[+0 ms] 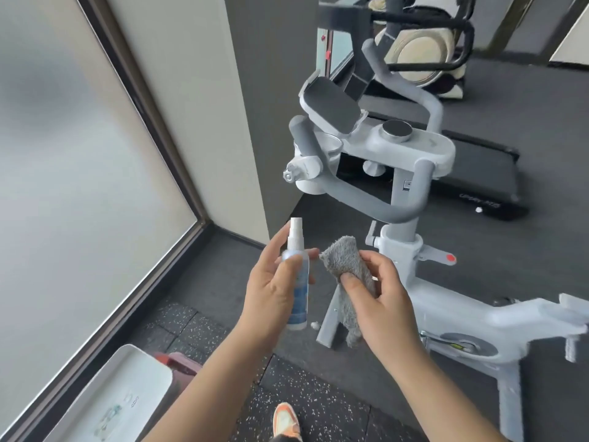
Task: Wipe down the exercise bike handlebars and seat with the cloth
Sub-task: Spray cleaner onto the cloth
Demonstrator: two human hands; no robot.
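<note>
At the bottom of the frame, one orange-and-white sneaker [286,421] stands on the dark speckled rubber floor [322,406], and a white rectangular tray-like lid [111,397] lies at lower left beside the frosted glass wall [73,154].

Both my forearms reach up into the middle of the frame. My left hand [271,282] holds a small clear plastic spray bottle with a blue label and white nozzle [297,282] upright: my thumb presses across its front just below the neck, and my fingers [310,252] curl round behind it, their tips showing at its right side. The nozzle stands above my hand.

My right hand [379,295] pinches a folded grey fluffy microfibre cloth [345,266]. My thumb lies on its near face, my fingers are curled behind it, and the lower end of the cloth hangs loose below my palm. The cloth's upper corner sits just beside the bottle, near my left fingertips; whether they touch I cannot tell.

Beyond my hands stands the white exercise bike [465,317]. Its grey padded handlebars [376,199] loop across the centre of the frame, apart from the cloth, below a white console with a round dial [396,130]. The bike's seat is not in view.

Further back, at upper right, a black treadmill [478,173] lies on the floor.
</note>
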